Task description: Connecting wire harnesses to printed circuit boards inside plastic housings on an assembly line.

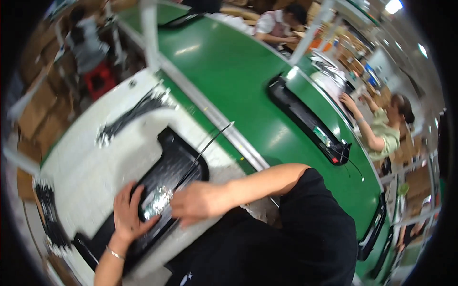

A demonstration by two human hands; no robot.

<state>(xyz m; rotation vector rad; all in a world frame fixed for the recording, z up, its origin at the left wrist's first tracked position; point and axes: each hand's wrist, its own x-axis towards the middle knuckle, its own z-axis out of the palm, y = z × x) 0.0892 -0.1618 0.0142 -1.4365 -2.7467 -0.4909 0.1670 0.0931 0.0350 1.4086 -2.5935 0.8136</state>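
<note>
A long black plastic housing [180, 151] lies slantwise on the white work surface in front of me. Set into it is a shiny circuit board [158, 201], blurred by glare. My left hand [128, 215] rests on the housing at the board's left side, fingers spread and the thumb along its lower edge. Over the board's right side is my right hand [198, 202], its fingers curled and smeared by motion; whether they grip anything is unclear. A thin black cable [204, 149] runs from near these fingers across the housing toward the green belt.
Bundles of black cables [136, 114] lie at the back, others [46, 212] at the left edge. Beyond a metal rail [210, 108], the green conveyor belt [214, 62] carries another black housing [305, 119]. A co-worker [389, 126] sits across it; more people work farther off.
</note>
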